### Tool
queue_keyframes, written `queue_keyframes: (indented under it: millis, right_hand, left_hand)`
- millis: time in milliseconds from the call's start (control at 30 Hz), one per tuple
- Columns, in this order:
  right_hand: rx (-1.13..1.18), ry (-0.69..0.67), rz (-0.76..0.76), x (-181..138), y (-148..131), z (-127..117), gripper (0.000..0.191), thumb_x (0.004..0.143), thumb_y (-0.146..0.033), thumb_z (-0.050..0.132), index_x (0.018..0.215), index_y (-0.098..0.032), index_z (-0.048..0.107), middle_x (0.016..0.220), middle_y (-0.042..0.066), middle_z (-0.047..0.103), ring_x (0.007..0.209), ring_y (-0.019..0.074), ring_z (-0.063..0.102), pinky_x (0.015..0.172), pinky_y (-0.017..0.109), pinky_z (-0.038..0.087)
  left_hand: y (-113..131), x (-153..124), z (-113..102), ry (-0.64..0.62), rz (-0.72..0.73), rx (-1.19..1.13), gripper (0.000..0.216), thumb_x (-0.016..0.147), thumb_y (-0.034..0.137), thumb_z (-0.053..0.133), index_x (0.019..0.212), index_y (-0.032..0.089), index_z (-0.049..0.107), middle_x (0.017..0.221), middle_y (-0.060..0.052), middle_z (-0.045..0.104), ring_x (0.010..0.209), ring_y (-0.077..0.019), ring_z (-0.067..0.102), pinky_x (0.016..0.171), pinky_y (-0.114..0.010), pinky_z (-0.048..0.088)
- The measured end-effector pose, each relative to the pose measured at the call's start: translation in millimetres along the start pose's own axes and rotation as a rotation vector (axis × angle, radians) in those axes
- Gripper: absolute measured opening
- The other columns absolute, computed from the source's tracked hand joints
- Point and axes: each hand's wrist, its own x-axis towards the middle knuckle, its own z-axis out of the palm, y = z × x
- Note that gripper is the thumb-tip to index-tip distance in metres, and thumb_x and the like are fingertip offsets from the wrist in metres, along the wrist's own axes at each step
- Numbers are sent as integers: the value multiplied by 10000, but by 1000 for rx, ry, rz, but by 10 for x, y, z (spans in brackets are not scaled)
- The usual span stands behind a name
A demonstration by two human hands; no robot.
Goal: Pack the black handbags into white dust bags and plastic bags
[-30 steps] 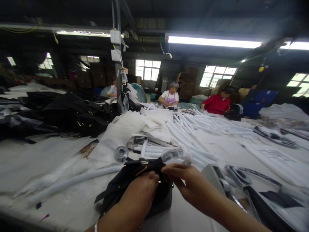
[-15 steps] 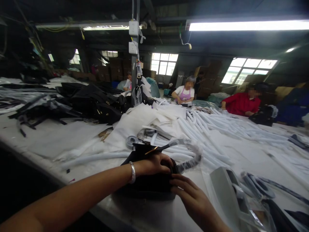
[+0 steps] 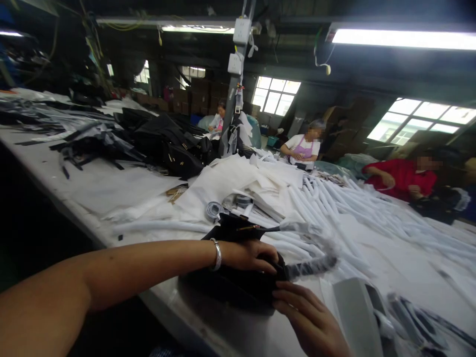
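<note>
A black handbag (image 3: 232,292) lies near the front edge of the table, its flap with gold-coloured metal turned up at the back. My left hand (image 3: 256,255), with a silver bracelet at the wrist, reaches across the bag; its thumb and fingers close on the bag's right end by the opening. Against that same end press the fingers of my right hand (image 3: 307,310), gripping the edge from the near side. A handle (image 3: 316,263) wrapped in clear plastic loops out to the right. The bag's dark inside and some fingertips are hidden.
White padding tubes (image 3: 323,198) and white sheets (image 3: 226,178) are heaped behind the bag. A grey tape dispenser (image 3: 353,312) stands right, beside plastic-wrapped straps (image 3: 416,320). Black bags (image 3: 182,153) pile up at left. Across the table, several people sit working.
The view has swung left and tilted, so the scene sits further right. Both hands stay at the bag's right end; the left thumb and fingers have shifted slightly there.
</note>
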Motion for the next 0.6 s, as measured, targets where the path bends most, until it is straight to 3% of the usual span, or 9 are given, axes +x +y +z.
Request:
queue_keyframes:
  millis: [167, 333, 600]
  right_hand:
    - [6, -59, -10, -19, 40, -47, 244, 948, -68, 520, 1119, -130, 683, 1059, 122, 751, 1158, 227, 647, 896, 313, 591]
    - [18, -106, -27, -57, 99, -74, 246, 976, -100, 492, 1136, -125, 678, 1065, 127, 751, 1176, 223, 639, 899, 303, 591]
    - [2, -116, -14, -18, 82, -63, 217, 978, -139, 514, 1102, -136, 692, 1030, 115, 763, 1135, 215, 667, 895, 272, 594]
  left_hand:
    - [-6, 21, -88, -98, 15, 0, 115, 938, 246, 609, 1043, 199, 618, 873, 6, 646, 788, -139, 617, 776, -237, 480]
    - [47, 60, -146, -105, 45, 34, 133, 957, 283, 574, 1006, 199, 664, 990, -28, 686, 955, -179, 626, 902, -268, 453]
    - [-29, 67, -19, 60, -124, 35, 161, 892, 277, 661, 984, 152, 703, 891, -31, 719, 833, -170, 667, 728, -231, 501]
